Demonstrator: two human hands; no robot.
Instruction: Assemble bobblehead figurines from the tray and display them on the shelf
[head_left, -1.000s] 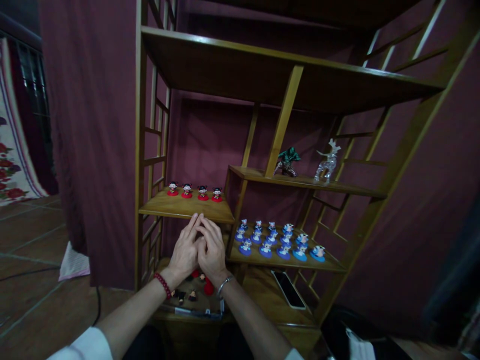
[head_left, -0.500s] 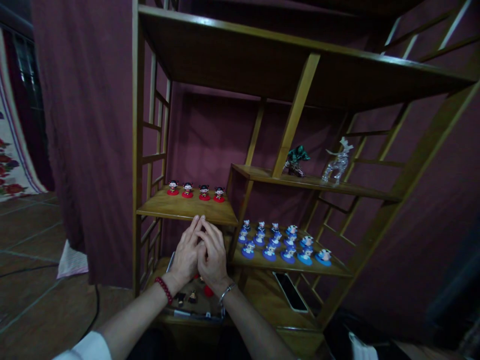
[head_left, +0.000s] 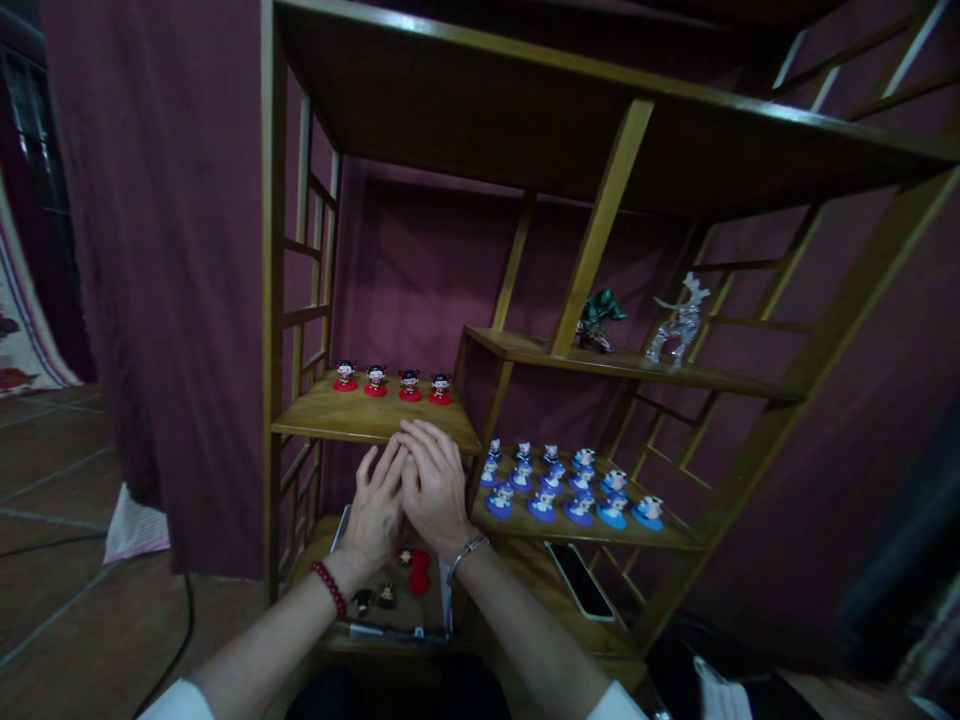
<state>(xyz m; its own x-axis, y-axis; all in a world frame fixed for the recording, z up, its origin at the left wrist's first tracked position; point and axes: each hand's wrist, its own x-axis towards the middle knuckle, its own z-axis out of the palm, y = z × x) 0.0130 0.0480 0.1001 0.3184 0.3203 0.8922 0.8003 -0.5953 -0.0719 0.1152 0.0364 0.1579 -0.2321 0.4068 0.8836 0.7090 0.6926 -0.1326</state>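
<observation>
My left hand (head_left: 377, 512) and my right hand (head_left: 437, 487) are pressed together in front of the left shelf (head_left: 330, 412). The right fingers lie over the left ones, and both hands are closed. Anything between them is hidden from view. Several black-haired figurines (head_left: 409, 385) on red bases stand in a row on that shelf, just beyond my fingertips. Below my wrists sits a shallow box (head_left: 397, 634). Inside it lie small figurine parts (head_left: 386, 596) and red bases (head_left: 419, 573).
To the right, a lower shelf (head_left: 517, 528) carries rows of blue and purple figurines (head_left: 541, 503). A phone (head_left: 580, 580) lies beneath. Higher up stand a clear deer ornament (head_left: 677, 325) and a dark green ornament (head_left: 598, 320). A wooden post (head_left: 602, 230) divides the upper compartment.
My right hand has slid up and right, its fingers now lying across the left fingertips. The left fingers have spread slightly. More of the box's contents shows below my wrists.
</observation>
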